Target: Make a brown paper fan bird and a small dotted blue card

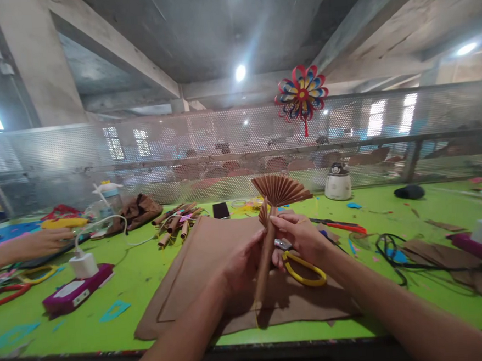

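A rolled brown paper tube [266,255] leans upright between my hands, its lower end near the brown paper. At its top spreads a pleated brown paper fan [282,190], and a smaller pleated piece [263,213] sits on its left side. My left hand [244,260] is closed around the tube from the left, its fingertips partly hidden. My right hand [300,235] pinches the tube's top, just under the large fan. Below my right hand, yellow-handled scissors [307,272] lie on the brown paper sheets [191,288].
Several paper rolls [173,223] lie behind the sheets, near a phone [221,210]. A purple power strip [79,288] stands left, a black cable [390,252] right. Another person's hand [49,241] reaches in near a yellow tool [64,222]. A perforated metal screen [205,139] borders the table.
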The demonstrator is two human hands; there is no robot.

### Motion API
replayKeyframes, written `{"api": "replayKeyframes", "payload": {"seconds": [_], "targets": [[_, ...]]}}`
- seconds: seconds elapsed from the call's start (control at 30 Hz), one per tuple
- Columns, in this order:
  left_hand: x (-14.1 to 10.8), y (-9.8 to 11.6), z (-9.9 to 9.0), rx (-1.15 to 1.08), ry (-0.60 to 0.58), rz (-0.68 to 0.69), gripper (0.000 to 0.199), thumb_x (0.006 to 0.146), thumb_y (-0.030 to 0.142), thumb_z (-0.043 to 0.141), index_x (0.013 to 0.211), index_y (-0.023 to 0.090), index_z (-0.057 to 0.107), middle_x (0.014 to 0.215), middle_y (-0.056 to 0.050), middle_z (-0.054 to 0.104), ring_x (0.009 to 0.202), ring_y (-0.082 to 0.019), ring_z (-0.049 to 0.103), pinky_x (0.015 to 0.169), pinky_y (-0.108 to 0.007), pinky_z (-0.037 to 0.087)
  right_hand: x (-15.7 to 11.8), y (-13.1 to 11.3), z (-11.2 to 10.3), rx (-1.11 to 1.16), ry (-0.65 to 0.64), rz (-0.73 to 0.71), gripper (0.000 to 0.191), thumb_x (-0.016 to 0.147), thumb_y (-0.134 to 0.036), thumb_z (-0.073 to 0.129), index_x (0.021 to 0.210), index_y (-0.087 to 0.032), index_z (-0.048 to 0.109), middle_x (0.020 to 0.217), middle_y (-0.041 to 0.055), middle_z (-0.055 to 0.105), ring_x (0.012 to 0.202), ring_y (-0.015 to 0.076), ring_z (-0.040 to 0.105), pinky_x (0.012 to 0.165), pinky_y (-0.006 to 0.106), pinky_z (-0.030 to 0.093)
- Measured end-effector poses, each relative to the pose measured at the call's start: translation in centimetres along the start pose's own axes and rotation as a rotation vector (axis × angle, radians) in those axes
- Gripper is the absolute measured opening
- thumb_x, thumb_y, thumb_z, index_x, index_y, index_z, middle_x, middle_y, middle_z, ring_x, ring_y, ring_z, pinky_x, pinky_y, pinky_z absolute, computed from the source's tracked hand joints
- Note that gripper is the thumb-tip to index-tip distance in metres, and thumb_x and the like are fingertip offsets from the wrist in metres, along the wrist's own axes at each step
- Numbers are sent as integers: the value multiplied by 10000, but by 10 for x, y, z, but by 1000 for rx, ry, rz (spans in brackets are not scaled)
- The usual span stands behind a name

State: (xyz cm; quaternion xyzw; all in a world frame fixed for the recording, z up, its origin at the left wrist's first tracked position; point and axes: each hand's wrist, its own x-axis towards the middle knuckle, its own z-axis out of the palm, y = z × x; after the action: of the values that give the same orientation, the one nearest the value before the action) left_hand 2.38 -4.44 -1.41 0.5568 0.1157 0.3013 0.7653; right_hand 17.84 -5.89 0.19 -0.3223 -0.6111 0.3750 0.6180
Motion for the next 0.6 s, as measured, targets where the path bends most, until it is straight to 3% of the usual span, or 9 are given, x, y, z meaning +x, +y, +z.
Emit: {"api": "replayKeyframes", "payload": {"seconds": [0.3,0.43,0.6], "targets": [[0,-1,1,152,225,-46,523,820,622,428,975,150,591,702,-71,627,653,-171,601,594,-258,417,7,14,-9,75,-28,102,308,722,-442,686,762,-137,706,760,56,672,688,162,602,658,299,482],[1,-1,5,271,332,22,457,781,573,554,982,164,585,713,-37,631,636,-153,598,578,-245,422,6,18,-8,87,-46,127,286,722,-422,694,746,-137,702,726,46,670,669,156,590,682,313,471],[4,-2,6,278,366,94,472,696,547,666,942,152,590,674,-2,609,602,-128,586,594,-240,439,7,21,-9,133,-73,125,227,709,-372,724,731,-148,696,705,21,656,711,155,584,736,310,456]]}}
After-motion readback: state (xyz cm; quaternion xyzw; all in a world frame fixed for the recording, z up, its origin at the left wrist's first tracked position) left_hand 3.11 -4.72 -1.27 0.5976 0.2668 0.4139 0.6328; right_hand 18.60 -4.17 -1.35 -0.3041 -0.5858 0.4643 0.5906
